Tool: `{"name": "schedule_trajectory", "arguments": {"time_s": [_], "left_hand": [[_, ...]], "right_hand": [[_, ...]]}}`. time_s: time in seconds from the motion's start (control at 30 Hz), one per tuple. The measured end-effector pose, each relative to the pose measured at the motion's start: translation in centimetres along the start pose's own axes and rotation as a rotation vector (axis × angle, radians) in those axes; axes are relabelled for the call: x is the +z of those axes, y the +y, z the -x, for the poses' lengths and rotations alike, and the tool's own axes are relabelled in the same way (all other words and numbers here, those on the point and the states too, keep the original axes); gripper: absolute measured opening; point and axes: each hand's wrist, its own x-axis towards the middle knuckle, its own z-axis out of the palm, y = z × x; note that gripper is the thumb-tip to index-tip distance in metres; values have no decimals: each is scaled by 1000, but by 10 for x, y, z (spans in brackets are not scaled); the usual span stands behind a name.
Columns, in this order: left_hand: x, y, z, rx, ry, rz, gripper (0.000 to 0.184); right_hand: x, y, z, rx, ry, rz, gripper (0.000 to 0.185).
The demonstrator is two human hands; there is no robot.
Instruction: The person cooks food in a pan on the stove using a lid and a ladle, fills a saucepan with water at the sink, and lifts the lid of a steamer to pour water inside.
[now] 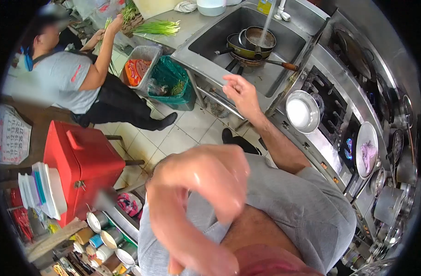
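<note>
My right hand (242,96) reaches toward the front edge of the sink (199,57), its fingers partly spread and nothing visible in it. In the sink, stacked pans (261,39) sit under running water from the faucet (280,14). Close to the camera, my left hand (206,179) is large, bent and blurred in front of my grey shirt (288,207). Its fingertips are not clear, and I see no object in it. Right of my right hand, a metal pot (303,110) with white contents stands by the stove burners (327,96).
At left, another person (72,78) holds green stalks near a bin with a green liner (171,78). A red cooler box (86,165) stands lower left. A frying pan (366,149) with pinkish food sits above a blue flame. Chives (157,27) lie on the counter.
</note>
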Motion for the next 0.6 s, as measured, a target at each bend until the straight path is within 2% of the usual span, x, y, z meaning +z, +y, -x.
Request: {"name": "schedule_trajectory", "arguments": {"time_s": [0.1,0.2,0.27,0.33,0.4,0.47,0.5,0.53,0.57,0.6], "left_hand": [[-49,-20,17,-98,19,-170,65],[-105,-42,43,-515,85,-578,82],[-146,-64,66,-814,126,-771,62],[-190,-84,104,-1083,150,-910,55],[-237,-97,171,-1323,297,-912,50],[-285,-100,268,-1300,304,-1077,37],[-302,-96,320,-1369,412,-1089,32],[-287,-85,319,-1553,509,-1048,32],[-299,-71,375,-1753,685,-910,29],[-294,-55,408,-1839,794,-818,32]], "right_hand": [[5,30,-64,-37,162,-156,27],[-5,52,-133,25,368,-251,30],[-19,70,-175,78,569,-235,31],[-45,132,-227,14,841,-5,30],[-74,147,-243,145,956,269,33],[-99,155,-253,381,1051,566,38],[-114,160,-261,515,1010,603,41],[-128,168,-265,655,961,637,45],[-141,178,-269,743,903,628,50],[-152,183,-271,839,819,647,54]]}}
